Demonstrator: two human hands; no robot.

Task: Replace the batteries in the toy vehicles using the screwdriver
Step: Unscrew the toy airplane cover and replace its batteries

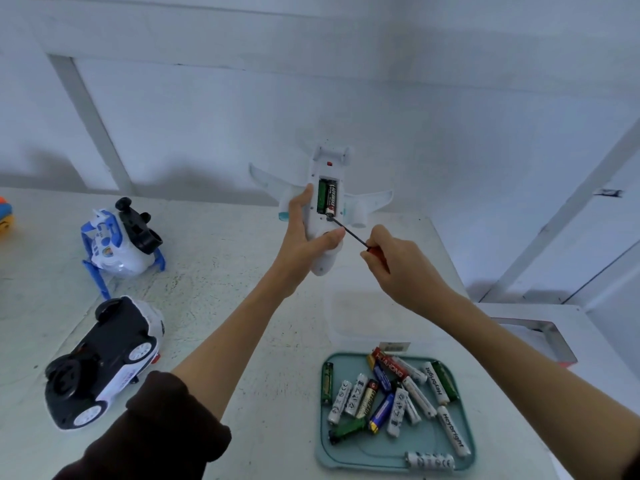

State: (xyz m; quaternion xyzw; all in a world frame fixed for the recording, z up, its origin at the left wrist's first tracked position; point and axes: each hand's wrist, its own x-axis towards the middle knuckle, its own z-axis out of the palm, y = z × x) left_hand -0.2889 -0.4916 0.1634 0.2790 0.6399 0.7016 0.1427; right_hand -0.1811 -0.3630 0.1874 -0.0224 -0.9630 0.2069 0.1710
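Two batteries (pixel 327 197) sit in the open bay of the toy plane (pixel 323 202), held belly-up above the counter (pixel 221 271) in the left hand (pixel 304 237), while the right hand (pixel 398 261) grips the screwdriver (pixel 360 239), tip at the bay's near end, so I judge this one mid-swap. Left to do, it seems: the overturned toy car (pixel 104 362) and the blue-and-white toy (pixel 117 240) lie untouched at left. The tray (pixel 469 375) of loose batteries (pixel 391 396) waits near the right arm, nothing blocking it.
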